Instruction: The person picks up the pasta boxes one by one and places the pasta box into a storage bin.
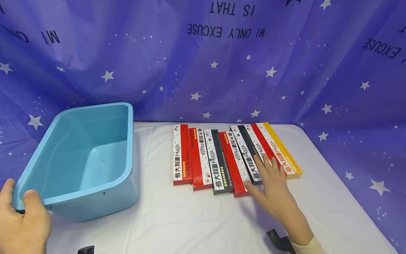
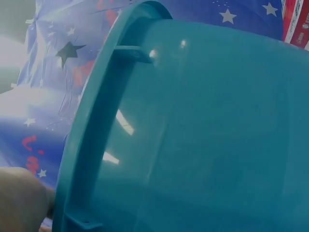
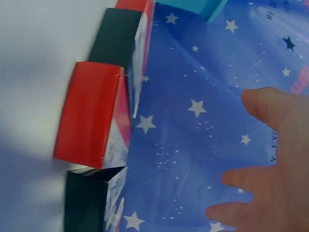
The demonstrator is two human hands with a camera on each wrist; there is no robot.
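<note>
At the left of the head view stands a deep light-blue plastic bin (image 1: 134, 176), its inside bare. My left hand (image 1: 26, 218) grips the rim at its near left corner, thumb over the top. The left wrist view shows the bin's outer wall (image 2: 207, 125) with that hand at the lower left edge. To the right, several long pasta boxes (image 1: 182, 155) lie side by side in a row, red, black and yellow with white panels. Over the right part of the row my right hand (image 1: 274, 188) is spread, fingers extended, overlapping a black box (image 1: 242, 151) and a red one.
A white cloth (image 1: 158, 218) covers the table. Purple-blue star-printed fabric (image 1: 203, 70) hangs behind it and down the right side. Black pieces show near the right wrist (image 1: 280, 241) and at the bottom edge. The yellow box (image 1: 282, 148) ends the row at right.
</note>
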